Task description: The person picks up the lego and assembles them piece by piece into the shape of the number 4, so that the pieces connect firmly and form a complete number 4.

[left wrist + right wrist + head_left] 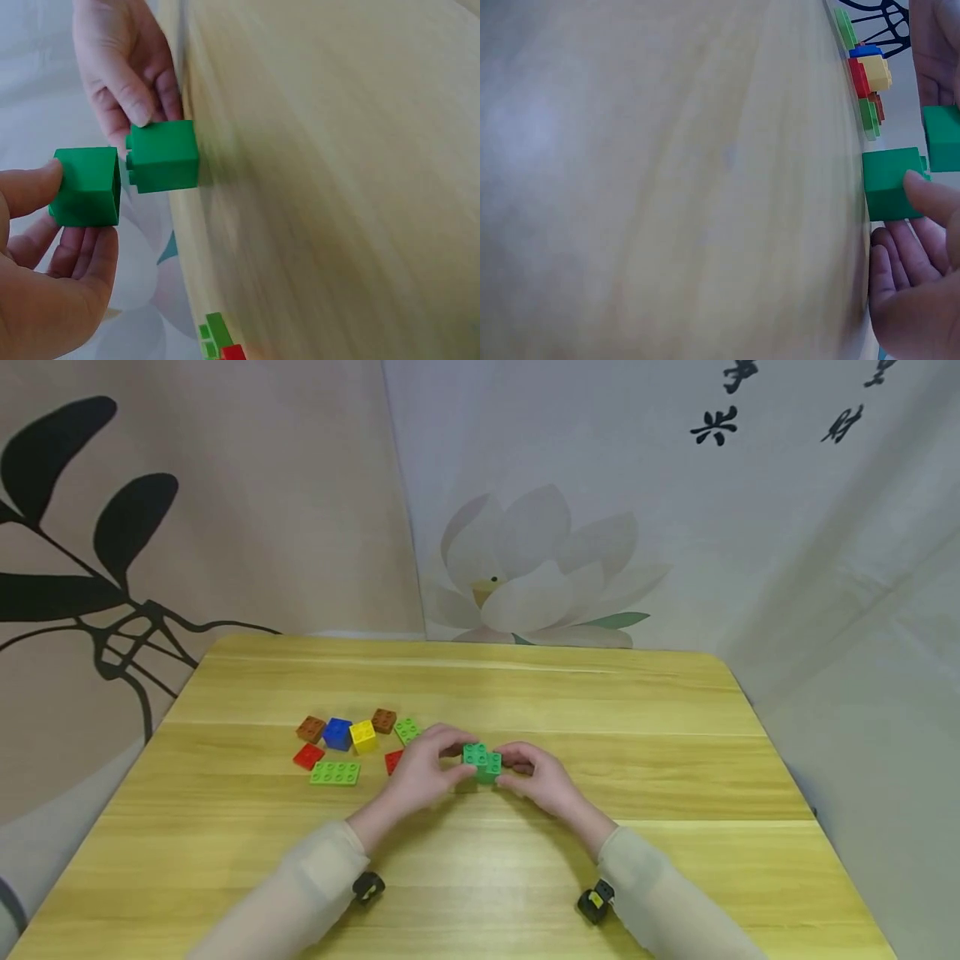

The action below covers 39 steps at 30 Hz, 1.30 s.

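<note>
Cream cloth sleeves (322, 872) lay nearest, low over the wooden surface (675, 760). Past them, the left hand (423, 770) had its fingers pinched on the higher green boxy plastic block (86, 187). The right hand (547, 783) had its fingers pinched on the lower green boxy plastic block (165, 156), bumps up. The blocks did not line up; whether they touched was hard to tell. Moving the higher block straight over the bumps, keeping both level, then pressing evenly seemed best. Close by the left hand sat a red plastic block (393, 762) and a light green flat plastic brick (407, 730), easy to knock. Bare room lay to the right, with the side edges well apart.
</note>
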Motion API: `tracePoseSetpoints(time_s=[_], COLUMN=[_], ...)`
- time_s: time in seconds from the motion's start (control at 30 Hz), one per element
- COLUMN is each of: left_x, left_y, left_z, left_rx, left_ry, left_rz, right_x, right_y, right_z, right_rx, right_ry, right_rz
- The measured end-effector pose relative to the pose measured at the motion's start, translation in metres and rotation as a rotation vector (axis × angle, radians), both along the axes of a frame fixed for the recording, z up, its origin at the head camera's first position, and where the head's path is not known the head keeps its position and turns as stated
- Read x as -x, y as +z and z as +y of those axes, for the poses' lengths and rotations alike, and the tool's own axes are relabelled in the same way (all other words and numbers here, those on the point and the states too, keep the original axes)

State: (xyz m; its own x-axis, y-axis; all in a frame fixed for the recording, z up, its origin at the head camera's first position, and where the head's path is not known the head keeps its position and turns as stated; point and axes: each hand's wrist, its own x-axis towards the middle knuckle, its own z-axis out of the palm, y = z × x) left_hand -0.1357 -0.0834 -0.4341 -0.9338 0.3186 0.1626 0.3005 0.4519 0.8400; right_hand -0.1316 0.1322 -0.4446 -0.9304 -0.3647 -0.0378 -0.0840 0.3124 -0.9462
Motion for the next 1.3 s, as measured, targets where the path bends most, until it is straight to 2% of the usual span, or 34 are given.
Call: tracePoseSetpoints(time_s=[0.13,0.33,0.57,0.83,1.07,1.3], left_x=[0.002,0.006,0.011,0.012,0.011,0.010], left_y=[0.002,0.002,-0.001,-0.007,-0.007,-0.007], left_z=[0.003,0.009,0.016,0.021,0.023,0.023], left_rx=[-0.032,-0.077,-0.118,-0.058,-0.031,-0.050], left_ry=[-0.016,-0.037,-0.047,-0.035,-0.032,-0.022], left_rz=[0.013,0.006,-0.031,-0.034,-0.017,-0.042], right_x=[-0.001,0.000,0.002,0.003,0.017,0.016], right_y=[0.002,0.003,0.001,-0.001,-0.039,-0.038], right_z=[0.001,0.001,0.003,0.002,0.008,0.009], right_rx=[-0.001,-0.009,-0.002,-0.006,-0.005,-0.028], right_ry=[0.000,0.005,0.037,0.037,0.033,0.032], right_rz=[0.012,-0.020,0.006,0.018,0.025,0.023])
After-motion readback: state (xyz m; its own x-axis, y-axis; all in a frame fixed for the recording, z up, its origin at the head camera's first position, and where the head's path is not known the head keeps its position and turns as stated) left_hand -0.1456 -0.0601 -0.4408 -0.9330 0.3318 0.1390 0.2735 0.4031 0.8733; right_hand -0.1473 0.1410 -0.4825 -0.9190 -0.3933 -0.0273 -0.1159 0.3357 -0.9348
